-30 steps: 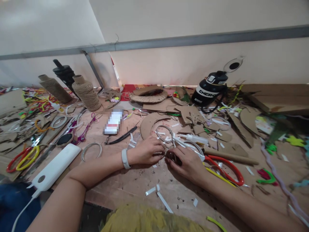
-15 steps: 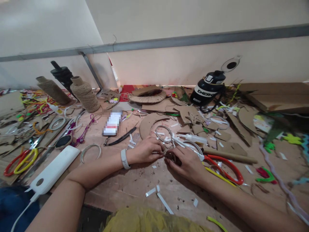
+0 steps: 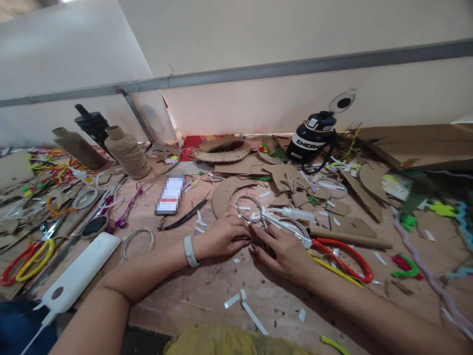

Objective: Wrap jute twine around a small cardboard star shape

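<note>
A: What sits between the 2 hands?

B: A small dark piece (image 3: 260,241), low on the table (image 3: 207,281) near the front edge, right where the fingertips meet. It is mostly covered, so I cannot tell what it is.

A: How do the hands hold it?

B: The left hand (image 3: 221,236) lies curled, its fingers (image 3: 242,235) bent and pinched against the piece from the left. The right hand (image 3: 286,251) meets it from the right, fingers (image 3: 263,242) bent down over it and pressed to it. Both hands are closed on it; the 2 sets of fingertips touch.

A: Anything on the wrist?

B: A white wristband (image 3: 190,251) on the left wrist.

A: And just beyond the hands?

B: A metal ring (image 3: 249,209) lies just behind the left fingers, on a curved cardboard cutout (image 3: 225,190). A small white bottle (image 3: 295,213) lies near it. Red-handled scissors (image 3: 347,256) lie just right of the right hand.

A: Farther out?

B: A phone (image 3: 170,195) and a black strap (image 3: 183,217) to the left, then a grey half ring (image 3: 137,241) and a white power bank (image 3: 74,276). At the back stand a twine spool (image 3: 127,153) and a black bottle (image 3: 312,140). White paper scraps (image 3: 244,303) lie in front of the arms.
</note>
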Available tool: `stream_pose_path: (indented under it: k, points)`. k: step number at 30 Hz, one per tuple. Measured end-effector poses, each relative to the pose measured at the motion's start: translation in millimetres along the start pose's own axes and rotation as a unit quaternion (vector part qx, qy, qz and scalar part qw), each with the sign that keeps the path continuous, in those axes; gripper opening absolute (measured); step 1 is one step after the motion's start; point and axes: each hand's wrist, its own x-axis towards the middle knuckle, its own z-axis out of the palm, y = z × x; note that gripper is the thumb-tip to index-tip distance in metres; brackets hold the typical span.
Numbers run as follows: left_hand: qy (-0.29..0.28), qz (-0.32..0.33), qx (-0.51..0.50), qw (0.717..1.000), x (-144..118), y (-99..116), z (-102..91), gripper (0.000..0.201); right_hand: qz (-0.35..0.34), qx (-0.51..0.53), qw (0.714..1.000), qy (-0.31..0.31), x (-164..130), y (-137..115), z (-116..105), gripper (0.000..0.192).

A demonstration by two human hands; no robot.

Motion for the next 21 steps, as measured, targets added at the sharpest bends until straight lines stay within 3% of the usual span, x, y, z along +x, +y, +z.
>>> stream_pose_path:
  k: [15, 21]
  points:
    - [-0.008, -0.011, 0.014, 1.0, -0.6, -2.7, 3.0, 0.013, -0.014, -0.12, 0.993, -0.014, 6.9, -7.9, 5.7, 0.054]
    - [-0.004, -0.009, 0.016, 1.0, -0.5, -2.9, 2.7, 0.012, -0.002, -0.067, 0.997, -0.03, 6.5, -6.8, 0.3, 0.055]
